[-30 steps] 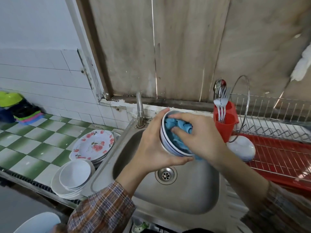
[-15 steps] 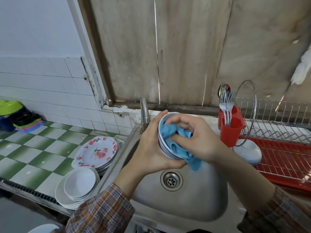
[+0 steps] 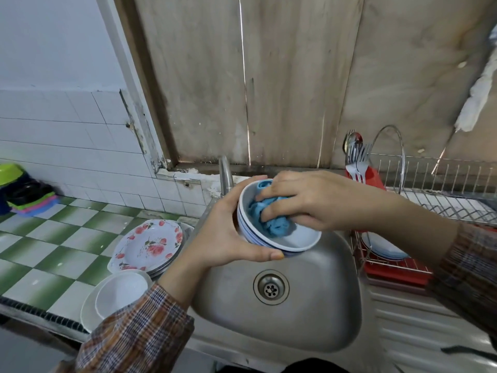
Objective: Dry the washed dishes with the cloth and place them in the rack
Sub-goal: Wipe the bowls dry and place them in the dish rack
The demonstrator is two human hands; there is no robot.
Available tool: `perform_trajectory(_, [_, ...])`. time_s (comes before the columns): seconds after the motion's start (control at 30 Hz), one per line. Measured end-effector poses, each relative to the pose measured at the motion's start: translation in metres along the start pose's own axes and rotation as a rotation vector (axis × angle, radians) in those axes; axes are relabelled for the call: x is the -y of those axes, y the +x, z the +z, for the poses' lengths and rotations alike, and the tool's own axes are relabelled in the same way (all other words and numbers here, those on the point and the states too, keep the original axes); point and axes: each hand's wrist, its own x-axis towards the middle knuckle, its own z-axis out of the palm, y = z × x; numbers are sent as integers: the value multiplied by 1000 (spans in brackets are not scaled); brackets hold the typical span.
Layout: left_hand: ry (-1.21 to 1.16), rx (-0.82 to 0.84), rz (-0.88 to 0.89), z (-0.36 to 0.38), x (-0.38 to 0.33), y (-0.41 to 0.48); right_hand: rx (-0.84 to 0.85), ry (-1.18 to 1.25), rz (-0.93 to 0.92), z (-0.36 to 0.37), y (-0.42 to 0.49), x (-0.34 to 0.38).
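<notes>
The left hand [image 3: 223, 232] grips a blue-lined white bowl [image 3: 304, 236] over the sink [image 3: 322, 305], and the right hand [image 3: 317, 200] presses a bunched blue cloth [image 3: 271, 224] inside it with curled fingers. A red cup [image 3: 374, 179] on the rack [image 3: 443, 179] holds forks and a spoon [image 3: 357, 157], white plates [image 3: 382, 247] sit low in the rack, and flowered plates [image 3: 150, 243] are stacked on the worktop [image 3: 40, 238]. A moment ago the cloth hung out over the bowl's rim; now the bowl faces up more and the cloth is inside.
</notes>
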Motion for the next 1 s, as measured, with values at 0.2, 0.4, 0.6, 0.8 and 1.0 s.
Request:
perform_trajectory(0.2, [56, -105, 59, 0, -4, 4, -46, 654, 427, -15, 2, 22])
perform_trajectory(0.4, [130, -90, 78, -1, -2, 1, 120, 555, 396, -14, -2, 24])
perform_trajectory(0.6, [99, -98, 86, 2, -1, 1, 76, 557, 509, -8, 5, 29])
perform_trajectory(0.8, [-83, -121, -50, 15, 9, -2, 304, 825, 501, -23, -2, 21])
perform_trajectory(1.0, [-430, 106, -183, 15, 21, 3, 126, 1084, 473, -13, -16, 1])
